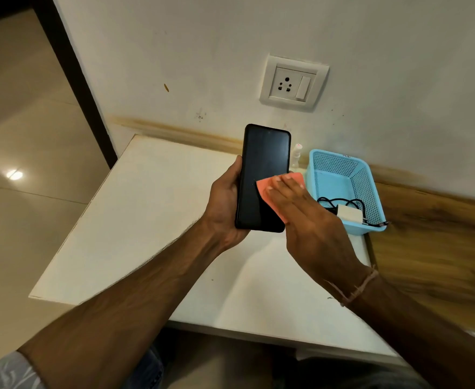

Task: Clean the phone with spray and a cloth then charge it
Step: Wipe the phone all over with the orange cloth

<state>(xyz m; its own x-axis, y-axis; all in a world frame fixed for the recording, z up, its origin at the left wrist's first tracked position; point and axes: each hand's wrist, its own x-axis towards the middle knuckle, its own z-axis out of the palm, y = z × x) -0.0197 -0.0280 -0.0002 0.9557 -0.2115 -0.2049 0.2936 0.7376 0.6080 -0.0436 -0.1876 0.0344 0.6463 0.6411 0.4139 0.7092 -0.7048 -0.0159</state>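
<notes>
A black phone (263, 169) with a dark screen is held upright above the white table (146, 226); my left hand (226, 206) grips its left edge and lower end. My right hand (306, 217) lies flat with its fingers pressing an orange cloth (267, 188) against the lower right of the screen. A small white spray bottle (297, 154) stands behind the phone by the wall, partly hidden. A white charger (349, 214) with a black cable (340, 203) lies in the blue basket (340, 169).
A white wall socket with a switch (293, 83) sits on the wall above the table. A wooden surface (438, 248) adjoins the table on the right. Tiled floor (25, 153) lies to the left.
</notes>
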